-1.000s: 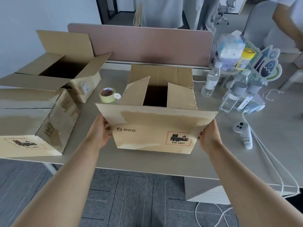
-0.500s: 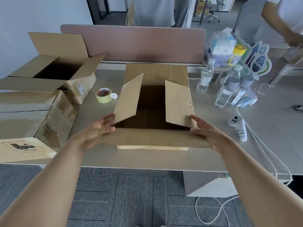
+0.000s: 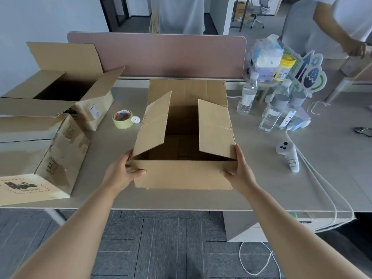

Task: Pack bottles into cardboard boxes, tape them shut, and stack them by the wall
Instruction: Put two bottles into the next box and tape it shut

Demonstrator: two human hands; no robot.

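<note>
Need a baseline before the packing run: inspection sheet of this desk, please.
Surface: grey desk, boxes and bottles standing on it.
Job's things: middle box, flaps open, no bottles seen inside; open box at left rear; closed box at left front; tape roll beside the middle box; clear bottles upright at right, unpacked.
Clutter: white controller; tissue pack, yellow-lidded jar and rocket sign at right rear.
Hands: left hand and right hand each grip a near corner of the middle box.
Cables: white cables run off the desk's near right edge; dark cable at far right.
Surroundings: pink divider behind the desk; another person at right rear.
</note>
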